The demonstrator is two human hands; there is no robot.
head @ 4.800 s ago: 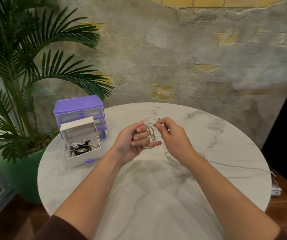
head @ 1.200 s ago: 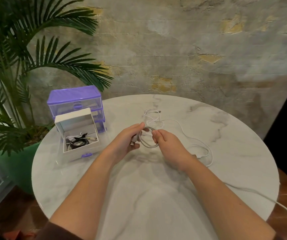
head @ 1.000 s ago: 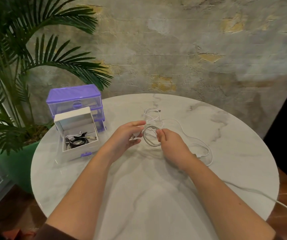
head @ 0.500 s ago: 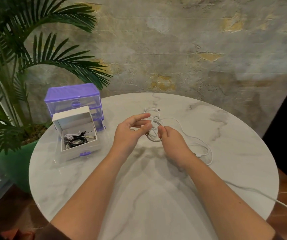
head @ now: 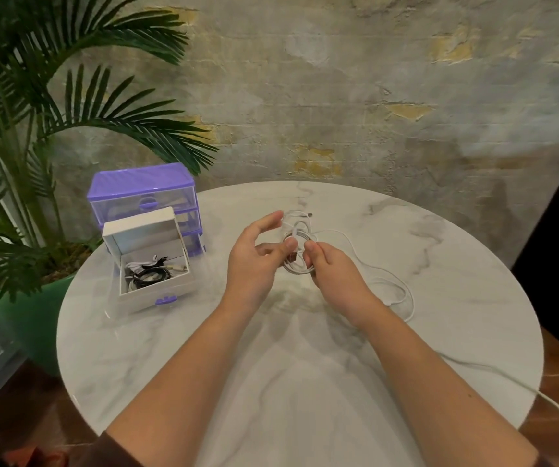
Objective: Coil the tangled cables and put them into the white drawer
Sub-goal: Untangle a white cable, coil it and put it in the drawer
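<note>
Head view, cable: white cable [head: 296, 254] with a few small loops gathered above the surface [head: 305, 382], its free length trailing right and off the edge.
Handling: judged light, limp and springy; loops will likely spread unless pinched where the turns cross, so that crossing is the place to hold.
Right hand: right hand [head: 333, 274] pinches the loop bundle at its near side.
Left hand: left hand [head: 254, 261] just left of the loops, fingers spread wide, thumb touching the bundle, not closed round it.
Drawer: white drawer [head: 150, 261] pulled out, well left of the hands, with coiled cables already inside.
Beyond: purple drawer unit [head: 143, 193], palm plant [head: 35, 112].
</note>
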